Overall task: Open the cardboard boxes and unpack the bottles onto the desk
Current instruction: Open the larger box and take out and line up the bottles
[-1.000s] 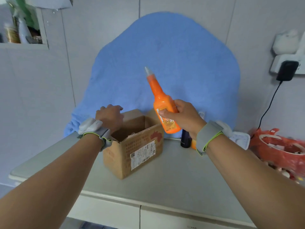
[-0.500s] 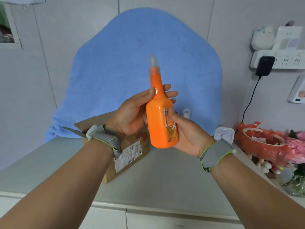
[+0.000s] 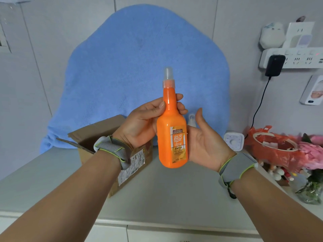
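Glossy, probably plastic orange bottle

Orange bottle held upright in the air, above and just right of the open cardboard box.
The bottle is opaque orange, with a clear cap over its nozzle, a slim neck widening to a flat-sided body, and a printed label facing the viewer; the left hand grips its neck. The brown box stands on the pale desk, flaps open, with a white shipping label on its near side.
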### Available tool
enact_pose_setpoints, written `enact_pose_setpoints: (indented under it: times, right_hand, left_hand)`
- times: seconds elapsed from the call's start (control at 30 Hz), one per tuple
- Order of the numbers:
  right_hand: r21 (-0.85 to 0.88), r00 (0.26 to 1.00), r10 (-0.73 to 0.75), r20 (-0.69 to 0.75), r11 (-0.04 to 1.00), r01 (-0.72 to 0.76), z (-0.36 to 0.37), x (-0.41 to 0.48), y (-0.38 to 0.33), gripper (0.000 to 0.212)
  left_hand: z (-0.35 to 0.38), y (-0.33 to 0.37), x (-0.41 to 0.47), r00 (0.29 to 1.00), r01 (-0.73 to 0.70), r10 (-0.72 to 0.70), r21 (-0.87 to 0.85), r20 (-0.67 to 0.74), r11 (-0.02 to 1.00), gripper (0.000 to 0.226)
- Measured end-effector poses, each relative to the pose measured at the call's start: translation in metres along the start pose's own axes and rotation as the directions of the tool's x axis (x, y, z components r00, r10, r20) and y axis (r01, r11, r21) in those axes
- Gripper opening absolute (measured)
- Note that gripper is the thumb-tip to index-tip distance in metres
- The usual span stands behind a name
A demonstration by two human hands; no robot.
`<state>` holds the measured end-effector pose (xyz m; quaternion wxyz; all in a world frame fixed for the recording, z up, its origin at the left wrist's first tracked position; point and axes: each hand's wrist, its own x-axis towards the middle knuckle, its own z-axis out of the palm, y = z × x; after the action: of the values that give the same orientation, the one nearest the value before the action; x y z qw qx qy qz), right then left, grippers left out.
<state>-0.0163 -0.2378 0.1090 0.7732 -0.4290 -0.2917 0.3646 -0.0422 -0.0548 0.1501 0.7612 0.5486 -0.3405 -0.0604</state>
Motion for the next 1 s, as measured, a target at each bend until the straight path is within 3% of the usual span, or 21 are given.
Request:
enact_pose_setpoints:
  times: [0.07,0.2,0.33,0.43,0.5,0.57,0.6,0.7,0.8,0.93,1.0]
  right_hand:
    - [0.056,0.999,0.013,0.041,0.998,-0.015,-0.002,-0.003,-0.005,0.092]
    - [-0.033,0.995,-0.009,0.099,0.999,0.013,-0.006,-0.006,-0.004,0.086]
    - [-0.285,0.984,-0.136,-0.119,0.953,0.097,-0.012,-0.004,0.007,0.083]
    - [-0.273,0.953,-0.220,-0.209,0.949,0.159,-0.017,-0.005,0.016,0.069]
    - [-0.016,0.976,-0.146,-0.162,0.989,0.145,-0.018,-0.007,0.020,0.059]
    - [0.275,0.999,-0.035,-0.030,0.961,0.042,-0.015,-0.010,0.021,0.057]
    - [0.342,1.000,-0.004,0.031,0.940,-0.007,-0.014,-0.010,0.022,0.054]
    - [0.382,0.993,-0.034,0.111,0.924,-0.011,-0.008,-0.010,0.027,0.044]
    - [0.422,0.992,-0.059,0.115,0.907,0.005,-0.007,-0.011,0.029,0.048]
    - [0.401,0.998,-0.050,-0.044,0.914,0.064,-0.012,-0.013,0.023,0.063]
    - [0.177,0.956,-0.150,-0.254,0.964,0.198,-0.011,-0.010,0.019,0.063]
  left_hand:
    - [0.002,0.000,0.002,1.000,-0.005,0.005,-0.035,-0.006,0.999,0.042]
    - [0.011,0.000,0.009,0.993,0.027,-0.025,0.017,-0.116,0.999,0.038]
    - [0.025,-0.001,0.023,0.885,0.134,-0.078,0.089,-0.460,0.987,0.015]
    - [0.031,-0.009,0.030,0.812,0.119,-0.017,0.137,-0.584,0.983,0.026]
    - [0.034,-0.011,0.032,0.830,0.159,-0.035,0.175,-0.557,0.972,0.022]
    - [0.038,-0.012,0.033,0.869,0.204,-0.098,0.171,-0.485,0.964,0.028]
    - [0.041,-0.012,0.034,0.886,0.218,-0.129,0.154,-0.446,0.964,0.033]
    - [0.049,-0.016,0.035,0.912,0.236,-0.154,0.179,-0.380,0.955,0.047]
    - [0.054,-0.016,0.037,0.917,0.226,-0.133,0.217,-0.375,0.950,0.047]
    - [0.056,-0.018,0.039,0.895,0.231,-0.105,0.250,-0.434,0.940,0.044]
    - [0.058,-0.021,0.041,0.857,0.228,-0.025,0.335,-0.515,0.914,0.037]
